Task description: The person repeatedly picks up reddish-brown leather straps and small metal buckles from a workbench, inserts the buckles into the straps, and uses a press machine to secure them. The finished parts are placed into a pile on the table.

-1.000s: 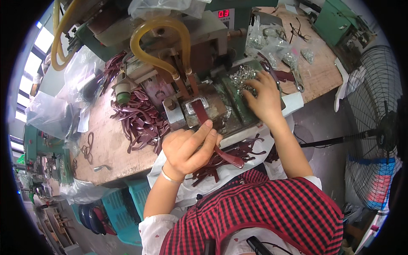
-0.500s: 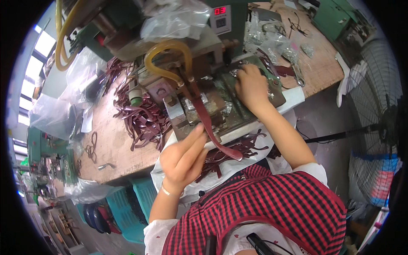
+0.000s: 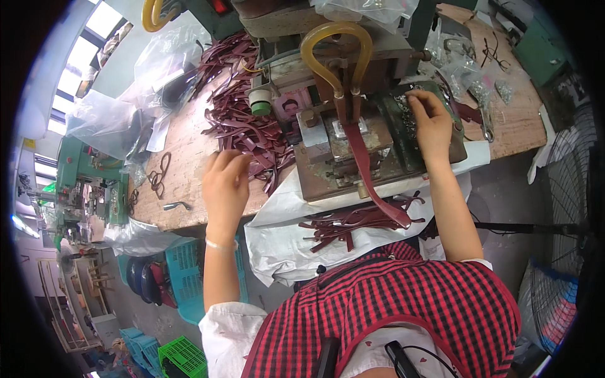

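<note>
Beside the wooden workbench (image 3: 183, 183), at its near edge, the left hand (image 3: 225, 183) hovers with fingers curled loosely and nothing in them; its fingertips reach the edge of a heap of dark maroon leather straps (image 3: 242, 123) lying just beyond it. Whether they actually pinch a strap end cannot be told, since the knuckles hide the tips. To that hand's left sit crumpled clear plastic bags (image 3: 120, 107) and a small loop of dark cord (image 3: 157, 176). To its right stands a rusty grey metal press machine (image 3: 340, 145) with a yellow curved hose (image 3: 334, 50) arching over it, the top cut off by the picture's rim. One long maroon leather strap (image 3: 372, 183) runs from under the machine's head down toward the person, ending on a white plastic sheet (image 3: 283, 233) where more straps lie. Further right, the right hand (image 3: 432, 120) rests fingers-down in a green tray of small metal fittings (image 3: 409, 116), fingertips together among them; what they grip is too small to see. Below the bench stand blue plastic crates (image 3: 189, 271), and a floor fan (image 3: 567, 227) sits at far right.
</note>
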Demonstrator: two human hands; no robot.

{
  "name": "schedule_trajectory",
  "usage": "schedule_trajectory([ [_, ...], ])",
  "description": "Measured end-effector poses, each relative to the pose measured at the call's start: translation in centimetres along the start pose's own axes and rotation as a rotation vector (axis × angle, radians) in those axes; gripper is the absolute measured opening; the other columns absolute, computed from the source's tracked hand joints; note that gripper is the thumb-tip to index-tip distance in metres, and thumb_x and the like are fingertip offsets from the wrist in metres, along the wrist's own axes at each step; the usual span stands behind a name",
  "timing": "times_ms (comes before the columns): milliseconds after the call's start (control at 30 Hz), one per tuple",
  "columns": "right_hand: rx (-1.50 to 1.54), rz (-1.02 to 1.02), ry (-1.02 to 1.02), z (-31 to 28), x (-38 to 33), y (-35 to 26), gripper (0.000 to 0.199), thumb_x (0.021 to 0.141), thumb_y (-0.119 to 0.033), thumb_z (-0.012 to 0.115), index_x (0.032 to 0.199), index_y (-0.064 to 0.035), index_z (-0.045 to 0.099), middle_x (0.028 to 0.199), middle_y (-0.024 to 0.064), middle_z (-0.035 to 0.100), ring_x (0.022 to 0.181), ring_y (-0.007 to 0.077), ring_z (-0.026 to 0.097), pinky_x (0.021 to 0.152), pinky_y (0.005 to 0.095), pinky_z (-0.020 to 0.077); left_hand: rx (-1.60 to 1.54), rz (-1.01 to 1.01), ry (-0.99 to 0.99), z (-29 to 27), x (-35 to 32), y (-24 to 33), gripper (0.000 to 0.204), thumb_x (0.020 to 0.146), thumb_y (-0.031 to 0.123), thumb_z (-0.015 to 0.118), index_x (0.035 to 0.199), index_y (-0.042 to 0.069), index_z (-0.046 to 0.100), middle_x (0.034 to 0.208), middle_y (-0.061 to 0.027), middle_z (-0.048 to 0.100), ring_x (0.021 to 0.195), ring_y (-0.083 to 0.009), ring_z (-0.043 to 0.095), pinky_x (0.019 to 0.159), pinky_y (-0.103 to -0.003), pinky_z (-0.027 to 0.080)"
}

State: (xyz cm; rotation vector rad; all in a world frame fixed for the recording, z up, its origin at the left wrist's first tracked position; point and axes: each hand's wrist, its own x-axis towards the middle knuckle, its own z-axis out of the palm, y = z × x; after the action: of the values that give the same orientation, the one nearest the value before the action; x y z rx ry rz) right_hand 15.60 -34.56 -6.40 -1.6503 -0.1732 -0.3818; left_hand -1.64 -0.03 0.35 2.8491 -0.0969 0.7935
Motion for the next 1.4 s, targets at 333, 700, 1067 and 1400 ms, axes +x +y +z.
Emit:
schedule_trajectory([
  [333, -0.145, 0.103, 0.094, -7.3, -5.5, -1.3, 0.015, 0.096, -0.004, 0.066, 0.109, -0.002, 0.072, 0.098, 0.0029, 0.074, 0.09, 0.0088, 0.066, 0.082, 0.0242, 0.0509, -0.628, -0.499, 0.13, 8.8, -2.1, -5.9, 0.016, 0.097, 0.006, 0.068, 0.11, 0.006, 0.078, 0.109, -0.0057, 0.077, 0.088, -0.0117, 0.067, 0.077, -0.028, 0.052],
  [700, 0.172, -0.04, -0.269, 4.3, -3.7, -9.6, 0.024, 0.089, -0.003, 0.069, 0.112, 0.0018, 0.064, 0.096, 0.0109, 0.074, 0.093, 0.018, 0.073, 0.085, 0.0314, 0.0546, -1.055, -0.566, -0.013, 7.4, -0.9, -2.4, 0.031, 0.106, 0.013, 0.059, 0.132, -0.005, 0.063, 0.121, -0.0136, 0.073, 0.091, -0.0108, 0.069, 0.081, -0.021, 0.054],
  [1067, 0.39, 0.21, -0.345, 4.8, -4.2, -12.4, 0.04, 0.091, -0.001, 0.068, 0.13, 0.0033, 0.056, 0.097, 0.0047, 0.072, 0.091, 0.0098, 0.065, 0.083, 0.0254, 0.0507, -1.091, -0.479, 0.447, 0.5, 1.8, 5.0, 0.02, 0.107, 0.017, 0.058, 0.112, -0.001, 0.063, 0.092, -0.0117, 0.07, 0.066, -0.013, 0.062, 0.061, -0.023, 0.048],
  [1400, -0.488, -0.366, -0.165, 0.0, -1.9, -7.9, 0.03, 0.086, -0.016, 0.069, 0.113, -0.0051, 0.073, 0.124, 0.0207, 0.068, 0.125, 0.0404, 0.059, 0.108, 0.0474, 0.0459, -0.241, 0.569, 0.271, 1.3, 3.9, 13.8, 0.025, 0.072, 0.004, 0.072, 0.097, 0.002, 0.075, 0.099, -0.0142, 0.074, 0.064, -0.0168, 0.065, 0.053, -0.028, 0.048],
])
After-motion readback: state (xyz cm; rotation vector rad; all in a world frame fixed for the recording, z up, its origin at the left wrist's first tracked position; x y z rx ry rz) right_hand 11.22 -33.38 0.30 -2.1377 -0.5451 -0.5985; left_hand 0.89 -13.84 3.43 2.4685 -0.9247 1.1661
